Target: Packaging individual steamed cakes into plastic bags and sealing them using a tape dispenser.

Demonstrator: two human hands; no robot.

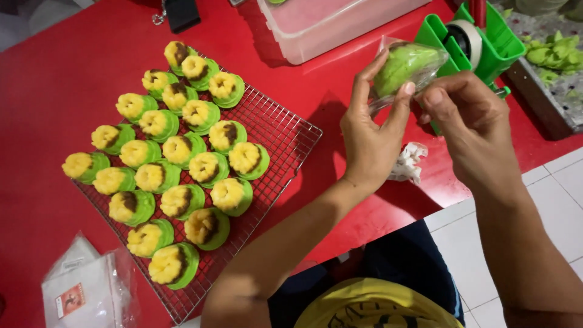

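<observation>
My left hand (371,132) holds a green cake wrapped in a clear plastic bag (405,65), thumb and fingers pinching its lower side. My right hand (467,118) pinches the bag's open end just to the right of it. Both hands hover above the red table (48,91), in front of a green tape dispenser (486,36) with a roll of clear tape. A wire cooling rack (279,140) to the left carries several yellow-and-green flower-shaped cakes (176,164).
A clear plastic tub (328,27) stands at the back. A stack of empty plastic bags (85,285) lies at the front left. A crumpled white scrap (408,163) lies under my hands. A tray with green pieces (552,54) sits at far right. White tiled floor lies below right.
</observation>
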